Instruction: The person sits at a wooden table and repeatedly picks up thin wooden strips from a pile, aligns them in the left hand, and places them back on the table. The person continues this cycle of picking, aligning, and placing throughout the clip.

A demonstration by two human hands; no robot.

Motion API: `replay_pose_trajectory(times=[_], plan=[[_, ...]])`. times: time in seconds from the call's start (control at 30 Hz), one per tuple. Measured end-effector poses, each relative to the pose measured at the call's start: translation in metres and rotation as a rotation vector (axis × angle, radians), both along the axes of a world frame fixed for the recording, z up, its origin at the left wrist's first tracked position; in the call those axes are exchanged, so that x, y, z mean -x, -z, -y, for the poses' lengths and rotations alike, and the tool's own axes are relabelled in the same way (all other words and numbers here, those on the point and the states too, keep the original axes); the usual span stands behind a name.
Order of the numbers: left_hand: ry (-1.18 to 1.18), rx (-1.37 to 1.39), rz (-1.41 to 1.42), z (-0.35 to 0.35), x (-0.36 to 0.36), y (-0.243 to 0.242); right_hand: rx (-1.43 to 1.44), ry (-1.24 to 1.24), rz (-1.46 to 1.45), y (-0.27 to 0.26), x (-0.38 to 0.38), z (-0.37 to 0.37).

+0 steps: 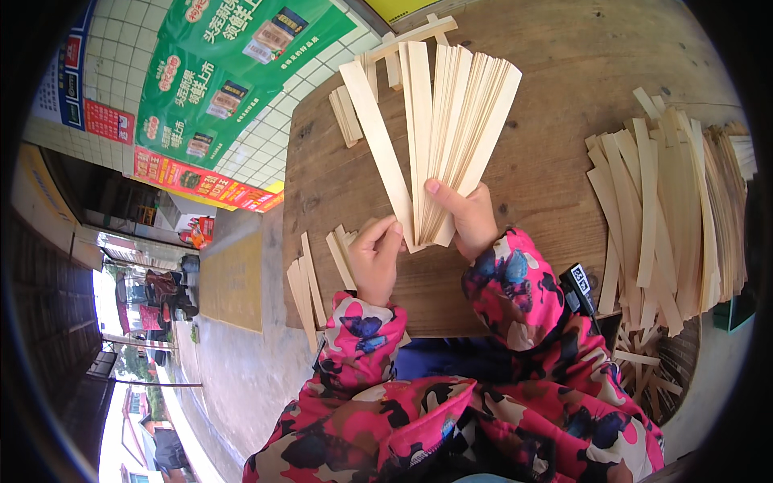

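Observation:
Thin pale wood strips stand fanned out in my right hand, whose thumb presses across their lower ends. My left hand is at the left side of the fan, thumb and forefinger pinched at the lower end of one strip that is angled apart from the others. Whether that strip is also held by the right hand cannot be told. Both hands are above a brown wooden table. Small groups of strips lie near the left hand, one just behind it and another at the table's left edge.
A large heap of strips covers the table's right side. Below it stands a round container with loose strips. At the far edge are a small wooden frame and a short bundle. A tiled wall with posters rises at the left.

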State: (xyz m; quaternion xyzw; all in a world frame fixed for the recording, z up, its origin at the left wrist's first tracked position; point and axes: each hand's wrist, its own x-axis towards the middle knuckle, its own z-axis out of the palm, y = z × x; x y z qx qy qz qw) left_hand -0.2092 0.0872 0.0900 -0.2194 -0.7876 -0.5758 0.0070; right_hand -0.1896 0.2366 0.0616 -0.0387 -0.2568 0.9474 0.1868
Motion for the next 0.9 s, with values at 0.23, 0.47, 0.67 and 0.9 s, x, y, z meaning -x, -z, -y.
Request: replay_pose_trajectory(times=[0.23,0.47,0.67,0.9], plan=[[-0.020,-0.001,0.017,0.006,0.000,0.005,0.002,0.019,0.007,0.001,0.001,-0.001],[-0.054,0.316,-0.119,0.032,0.029,-0.022,-0.256,0.187,0.018,-0.001,0.000,-0.009],[0.056,0.667,-0.395,0.055,0.049,-0.082,-0.403,0.234,0.108,-0.001,0.001,-0.015],[0.095,0.482,-0.096,0.049,0.059,-0.126,-0.474,-0.117,0.019,-0.001,0.000,-0.009]])
